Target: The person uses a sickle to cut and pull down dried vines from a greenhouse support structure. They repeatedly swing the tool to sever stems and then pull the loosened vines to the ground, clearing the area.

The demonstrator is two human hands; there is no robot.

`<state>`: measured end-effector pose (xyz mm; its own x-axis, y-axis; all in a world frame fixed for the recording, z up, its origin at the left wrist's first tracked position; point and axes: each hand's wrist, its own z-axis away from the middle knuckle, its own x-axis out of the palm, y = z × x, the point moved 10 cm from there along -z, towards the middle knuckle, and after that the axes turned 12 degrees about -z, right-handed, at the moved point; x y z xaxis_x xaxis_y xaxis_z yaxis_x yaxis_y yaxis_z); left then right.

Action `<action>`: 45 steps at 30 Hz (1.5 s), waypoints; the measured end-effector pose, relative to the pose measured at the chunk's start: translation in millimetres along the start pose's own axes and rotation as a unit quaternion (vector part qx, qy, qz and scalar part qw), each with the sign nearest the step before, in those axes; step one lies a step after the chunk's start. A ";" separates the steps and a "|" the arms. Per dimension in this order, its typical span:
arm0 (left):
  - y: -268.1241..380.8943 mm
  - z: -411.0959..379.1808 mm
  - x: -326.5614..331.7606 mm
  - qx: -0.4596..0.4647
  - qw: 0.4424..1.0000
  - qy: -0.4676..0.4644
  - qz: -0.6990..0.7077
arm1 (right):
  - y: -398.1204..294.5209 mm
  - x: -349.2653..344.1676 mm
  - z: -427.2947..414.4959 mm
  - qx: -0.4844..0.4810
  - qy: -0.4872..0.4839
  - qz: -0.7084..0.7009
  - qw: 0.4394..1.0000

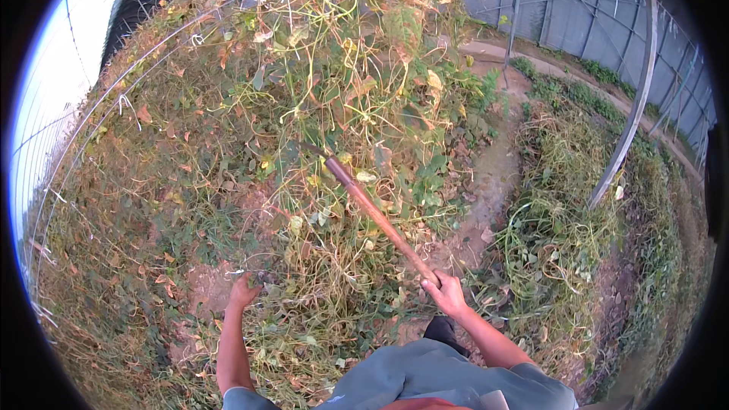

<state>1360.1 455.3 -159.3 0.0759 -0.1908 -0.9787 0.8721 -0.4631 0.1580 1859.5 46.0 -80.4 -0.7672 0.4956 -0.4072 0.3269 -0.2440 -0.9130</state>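
Note:
My right hand (446, 294) is closed around the lower end of a long wooden handle (380, 219). The tool reaches up and left to a dark metal socket and a thin metal head (313, 150), whose tip is partly lost among dry, yellowing vines (342, 108). Low on the left, my left hand (246, 290) is at the vines beside a patch of bare soil, near a small white thing (238, 272). Its fingers are partly hidden, so whether they grip a stem is unclear. Cut or fallen vines (324, 273) lie tangled between my two hands.
A soil path (490, 182) runs along the right of the standing vines. Beyond it lies a row of heaped vines (547, 239) with a leaning, curved pole (632, 119). Strings and wires (131, 77) cross the vines at left. A grey greenhouse wall (558, 5) stands behind.

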 end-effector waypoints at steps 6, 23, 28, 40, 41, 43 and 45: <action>399.6 -154.9 -193.3 0.252 0.891 0.206 0.315 | 19.9 -118.1 -105.0 -0.091 0.092 -0.138 0.982; 643.3 -539.4 -377.7 0.242 0.833 0.271 0.417 | -135.5 -309.0 -443.1 -0.208 0.058 -0.087 0.972; 547.5 -537.5 -344.4 0.156 0.801 0.282 0.504 | -158.5 -298.5 -471.2 -0.218 0.060 -0.029 0.974; 585.0 -436.9 -373.3 0.072 0.886 0.458 0.001 | -123.0 -332.3 -482.1 -0.161 0.161 0.143 0.963; 562.9 -449.7 -381.4 0.038 0.895 0.443 -0.034 | -59.8 -310.2 -479.4 -0.130 0.144 0.102 0.976; 585.0 -450.3 -380.6 0.137 0.868 0.460 -0.124 | 67.9 -268.8 -438.5 -0.167 0.159 -0.007 0.973; 555.4 -466.1 -363.5 0.155 0.894 0.420 -0.017 | 123.5 -202.6 -408.2 -0.100 0.101 -0.153 0.978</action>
<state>2042.2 670.9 223.0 0.5021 0.4854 -0.7157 0.7144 -0.6992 0.0270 2280.6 255.7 -121.0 -0.7277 0.6797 -0.0922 0.2157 0.0992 -0.9714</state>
